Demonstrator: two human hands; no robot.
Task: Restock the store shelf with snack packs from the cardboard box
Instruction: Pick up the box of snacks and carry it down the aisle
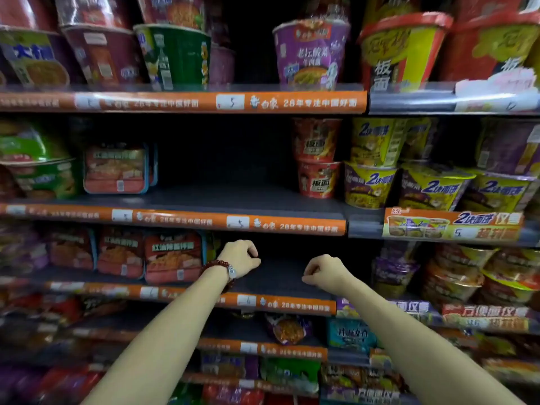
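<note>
Head view: both hands (241, 258) (324, 271) curled, empty, over shelf (280, 276).

A single head-worn view faces the store shelf (187, 220) straight on, close up
</note>
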